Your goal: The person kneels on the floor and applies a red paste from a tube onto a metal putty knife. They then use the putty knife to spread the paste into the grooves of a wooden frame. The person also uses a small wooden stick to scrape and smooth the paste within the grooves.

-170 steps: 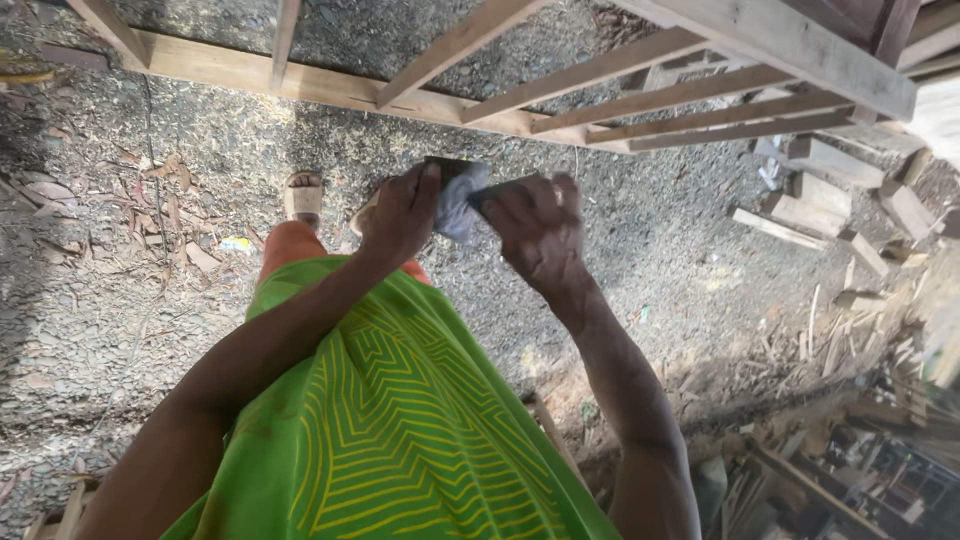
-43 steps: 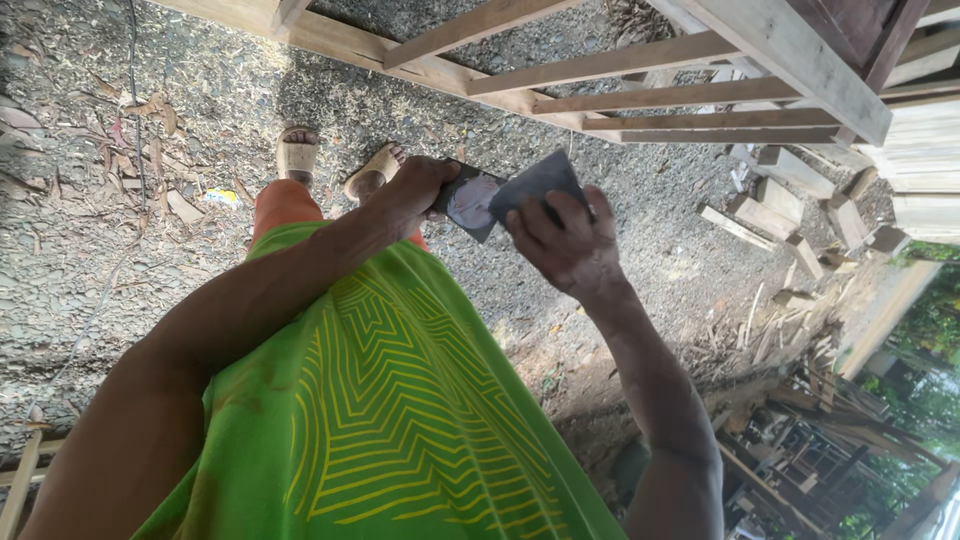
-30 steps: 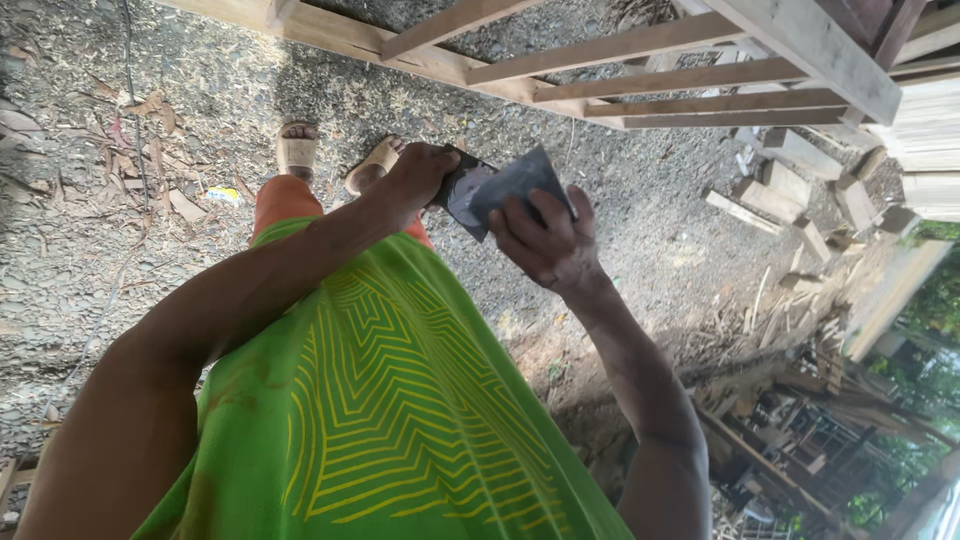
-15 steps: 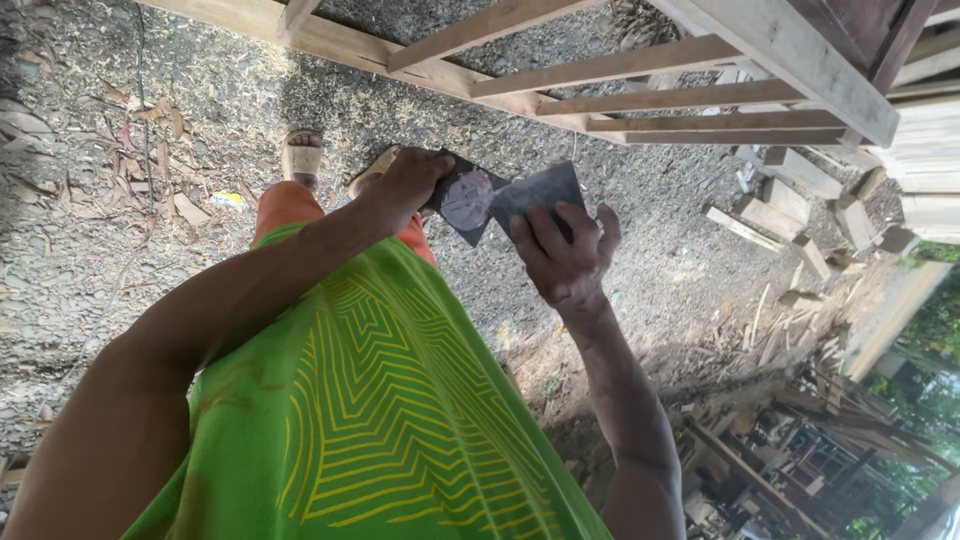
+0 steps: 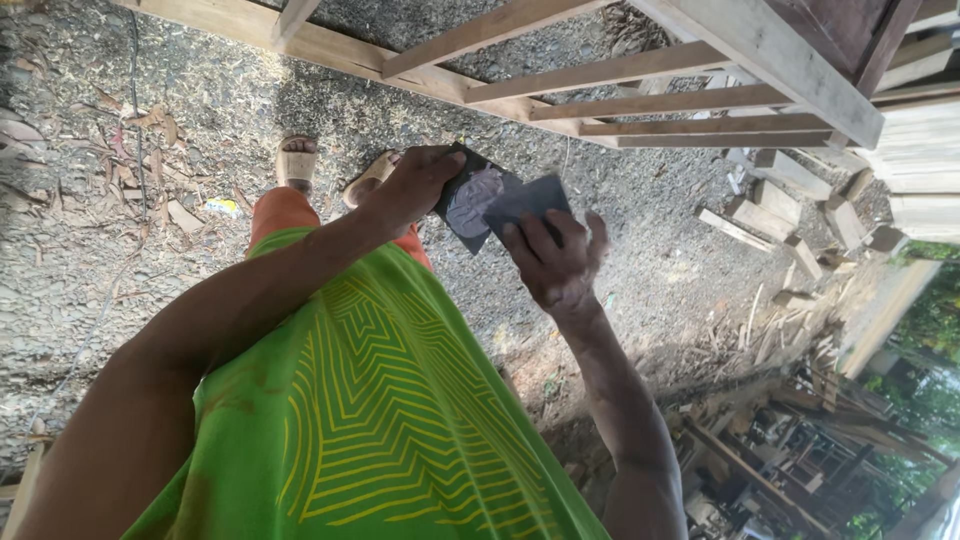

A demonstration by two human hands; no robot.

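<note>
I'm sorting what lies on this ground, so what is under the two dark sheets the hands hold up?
Beneath the dark sheets: gravel ground strewn with sawdust. The patch directly behind them is hidden.

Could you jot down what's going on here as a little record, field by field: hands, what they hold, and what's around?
View: head camera looking down at the person's own body and hands
Left hand: holds a dark sheet with a worn round patch
Right hand: fingers pinch a second dark sheet, overlapping the first
Clothing: green garment with yellow line pattern
Feet: in sandals
Ground: gravel strewn with wood chips
Nearby: pale wooden frame; offcut blocks
</note>
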